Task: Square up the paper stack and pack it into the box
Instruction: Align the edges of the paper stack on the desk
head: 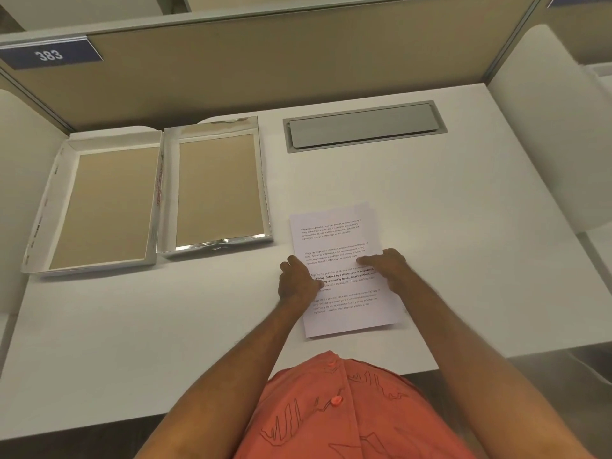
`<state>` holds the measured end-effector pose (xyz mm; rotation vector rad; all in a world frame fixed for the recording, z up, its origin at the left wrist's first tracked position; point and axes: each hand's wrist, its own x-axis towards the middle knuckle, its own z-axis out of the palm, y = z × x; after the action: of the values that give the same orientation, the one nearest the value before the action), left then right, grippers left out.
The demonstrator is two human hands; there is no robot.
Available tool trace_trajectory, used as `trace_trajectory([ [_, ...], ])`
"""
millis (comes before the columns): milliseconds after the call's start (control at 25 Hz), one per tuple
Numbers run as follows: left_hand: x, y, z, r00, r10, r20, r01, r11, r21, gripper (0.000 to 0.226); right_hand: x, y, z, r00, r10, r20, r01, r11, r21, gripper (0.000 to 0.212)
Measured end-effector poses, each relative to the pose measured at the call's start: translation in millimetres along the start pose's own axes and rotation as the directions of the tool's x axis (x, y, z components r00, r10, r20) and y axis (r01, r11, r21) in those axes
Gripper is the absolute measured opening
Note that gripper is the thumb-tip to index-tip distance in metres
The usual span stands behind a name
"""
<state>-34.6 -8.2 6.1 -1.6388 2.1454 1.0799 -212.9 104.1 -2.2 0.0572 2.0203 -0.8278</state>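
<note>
A stack of white printed paper [344, 240] lies flat on the white desk, slightly fanned at its far edge. My left hand [296, 281] rests on the stack's left edge, fingers bent against it. My right hand [385, 265] lies on the right part of the top sheet, fingers flat and pointing left. Neither hand has lifted the paper. To the left stands the open box [217, 246], a shallow silver-walled tray with a brown bottom, and nothing lies in it. Its lid [53, 207] lies upside down further left.
A grey cable hatch [362, 125] is set into the desk behind the paper. A beige partition [265, 67] closes the back, with a sign reading 383 [49, 54]. White side panels stand at both ends. The desk [463, 226] runs bare to the right.
</note>
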Motion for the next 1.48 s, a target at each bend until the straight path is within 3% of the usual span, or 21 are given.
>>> trace_trajectory([
  [80, 0, 0, 0, 1.0, -0.002, -0.004, 0.002, 1.0, 0.003, 0.078, -4, -2, 7, 0.995, -0.003, -0.102, -0.012, 0.989, -0.146, 0.084],
  [160, 0, 0, 0, 1.0, -0.003, -0.006, 0.003, 1.0, 0.004, 0.078, -6, -3, 11, 0.99, -0.017, -0.142, -0.009, 0.983, -0.183, 0.086],
  [240, 0, -1, 0, 1.0, 0.0, -0.005, 0.0, 1.0, 0.001, 0.078, -3, -3, 9, 0.994, -0.036, -0.103, 0.025, 0.994, -0.102, 0.081],
  [400, 0, -1, 0, 1.0, 0.002, -0.002, -0.002, 1.0, 0.0, 0.078, -2, -8, -3, 0.988, -0.099, 0.115, 0.077, 0.982, 0.175, 0.057],
  [560, 0, -2, -1, 1.0, 0.002, -0.003, -0.002, 1.0, -0.001, 0.078, 1, -2, -17, 0.988, -0.074, 0.137, 0.041, 0.973, 0.228, 0.063],
  [680, 1, -2, 0, 1.0, 0.01, -0.005, -0.01, 1.0, 0.0, 0.078, 2, 2, -23, 0.983, -0.092, 0.156, 0.063, 0.981, 0.182, 0.047],
  [880, 0, -2, -1, 1.0, 0.016, 0.001, -0.016, 1.0, -0.007, 0.078, -6, 0, -15, 0.957, -0.151, 0.249, 0.116, 0.982, 0.149, 0.04],
  [1040, -1, -2, -3, 1.0, 0.017, 0.002, -0.017, 1.0, -0.011, 0.079, -12, -2, -10, 0.94, -0.256, 0.224, 0.25, 0.967, 0.057, 0.042],
  [1360, -4, -11, -3, 0.999, 0.038, -0.001, -0.038, 0.99, -0.133, 0.079, -27, 1, -8, 0.935, -0.325, 0.143, 0.329, 0.944, -0.002, 0.041],
  [1480, -4, -14, -2, 0.999, 0.043, 0.009, -0.041, 0.984, -0.171, 0.079, -40, 0, -2, 0.919, -0.391, 0.06, 0.395, 0.906, -0.15, 0.04],
])
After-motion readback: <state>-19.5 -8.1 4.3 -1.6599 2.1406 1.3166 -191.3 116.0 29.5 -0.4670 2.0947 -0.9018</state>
